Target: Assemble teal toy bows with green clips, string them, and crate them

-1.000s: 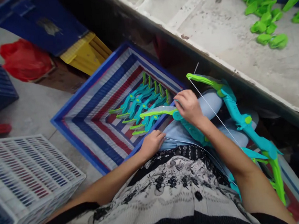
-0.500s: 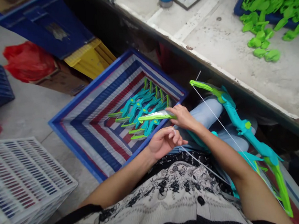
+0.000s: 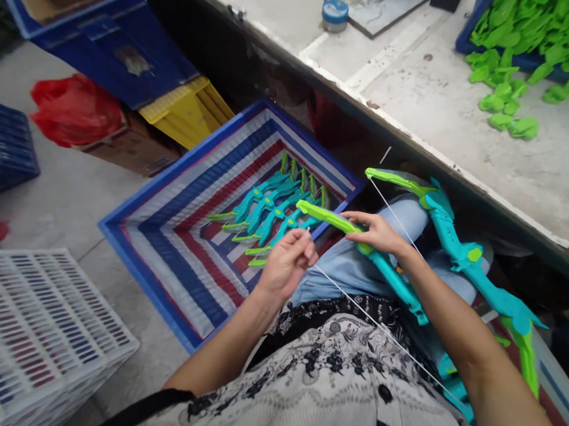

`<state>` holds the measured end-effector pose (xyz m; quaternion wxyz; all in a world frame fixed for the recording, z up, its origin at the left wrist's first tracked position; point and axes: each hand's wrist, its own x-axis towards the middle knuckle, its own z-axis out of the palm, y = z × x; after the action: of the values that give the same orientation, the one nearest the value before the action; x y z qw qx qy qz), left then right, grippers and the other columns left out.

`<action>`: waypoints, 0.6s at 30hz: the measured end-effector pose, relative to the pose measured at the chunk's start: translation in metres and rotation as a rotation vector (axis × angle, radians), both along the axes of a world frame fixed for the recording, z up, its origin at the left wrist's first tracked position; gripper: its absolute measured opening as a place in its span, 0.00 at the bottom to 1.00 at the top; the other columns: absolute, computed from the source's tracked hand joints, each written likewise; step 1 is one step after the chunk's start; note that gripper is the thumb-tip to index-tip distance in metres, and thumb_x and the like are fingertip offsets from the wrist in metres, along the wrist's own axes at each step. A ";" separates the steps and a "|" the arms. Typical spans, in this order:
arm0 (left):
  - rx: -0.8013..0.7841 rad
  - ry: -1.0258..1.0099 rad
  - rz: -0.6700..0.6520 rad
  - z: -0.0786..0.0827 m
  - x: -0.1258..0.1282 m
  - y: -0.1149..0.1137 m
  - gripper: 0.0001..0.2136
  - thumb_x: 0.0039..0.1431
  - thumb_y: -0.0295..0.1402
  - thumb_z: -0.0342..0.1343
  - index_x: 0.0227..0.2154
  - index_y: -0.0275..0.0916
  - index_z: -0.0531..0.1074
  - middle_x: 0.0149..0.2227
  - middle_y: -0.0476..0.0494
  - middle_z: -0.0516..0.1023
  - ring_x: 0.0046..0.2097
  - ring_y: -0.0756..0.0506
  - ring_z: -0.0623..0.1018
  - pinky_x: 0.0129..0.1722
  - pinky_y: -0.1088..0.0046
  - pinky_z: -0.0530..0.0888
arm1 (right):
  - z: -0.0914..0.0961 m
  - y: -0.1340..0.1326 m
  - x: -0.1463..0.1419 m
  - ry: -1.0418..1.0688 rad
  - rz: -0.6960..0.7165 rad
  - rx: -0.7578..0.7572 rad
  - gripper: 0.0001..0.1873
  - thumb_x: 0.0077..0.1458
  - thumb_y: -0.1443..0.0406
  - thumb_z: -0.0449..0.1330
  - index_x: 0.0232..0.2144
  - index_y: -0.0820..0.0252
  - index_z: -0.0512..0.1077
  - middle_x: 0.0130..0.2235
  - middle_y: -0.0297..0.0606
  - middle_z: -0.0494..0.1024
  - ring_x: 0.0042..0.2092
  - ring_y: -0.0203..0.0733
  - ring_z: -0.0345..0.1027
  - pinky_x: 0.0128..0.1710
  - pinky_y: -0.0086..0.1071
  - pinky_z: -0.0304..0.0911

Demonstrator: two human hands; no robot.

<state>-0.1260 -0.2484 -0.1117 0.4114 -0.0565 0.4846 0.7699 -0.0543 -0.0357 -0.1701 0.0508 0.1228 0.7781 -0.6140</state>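
Observation:
My right hand [image 3: 379, 233] is wrapped round the lime-green limb of a toy bow [image 3: 391, 277], whose turquoise middle slopes down over my lap. The tip of that limb points up and left, over the rim of the crate. My left hand [image 3: 289, 264] pinches the end of a white bowstring [image 3: 371, 316], which runs down and right past my shirt. A second toy bow [image 3: 457, 242], with its own string, leans over my knee to the right. In the lined blue crate [image 3: 147, 309] several finished-looking turquoise and green bows [image 3: 264, 205] lie side by side.
A worktable [image 3: 403, 98] spans the upper right, bearing a blue-lidded tin [image 3: 334, 15] and a bin of green parts [image 3: 536, 29], some spilled out. White slatted crate [image 3: 51, 323] stands lower left. Red bag [image 3: 74, 111], yellow crate [image 3: 187, 109] and blue bin [image 3: 109, 56] stand behind.
The bow limb in my right hand has swung to slope downward right, showing more of its turquoise part. My left hand has moved left and pulls the string straighter.

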 end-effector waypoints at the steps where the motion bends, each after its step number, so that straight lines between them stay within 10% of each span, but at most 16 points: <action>1: -0.049 0.074 0.048 0.001 -0.006 -0.002 0.16 0.41 0.39 0.70 0.25 0.37 0.69 0.16 0.56 0.67 0.19 0.57 0.62 0.20 0.81 0.62 | 0.000 0.002 0.001 -0.005 -0.002 -0.025 0.28 0.44 0.61 0.68 0.51 0.57 0.75 0.44 0.37 0.80 0.47 0.44 0.71 0.49 0.37 0.64; 18: -0.253 0.567 0.019 0.002 -0.040 0.012 0.12 0.49 0.41 0.64 0.27 0.37 0.72 0.19 0.52 0.72 0.22 0.54 0.68 0.23 0.78 0.64 | -0.004 0.009 0.007 -0.084 -0.030 -0.136 0.32 0.42 0.57 0.70 0.51 0.55 0.74 0.43 0.38 0.79 0.44 0.44 0.72 0.47 0.38 0.66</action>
<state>-0.1664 -0.2363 -0.1098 0.2424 0.1052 0.6714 0.6924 -0.0469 -0.0265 -0.1745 0.0824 0.1561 0.7300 -0.6603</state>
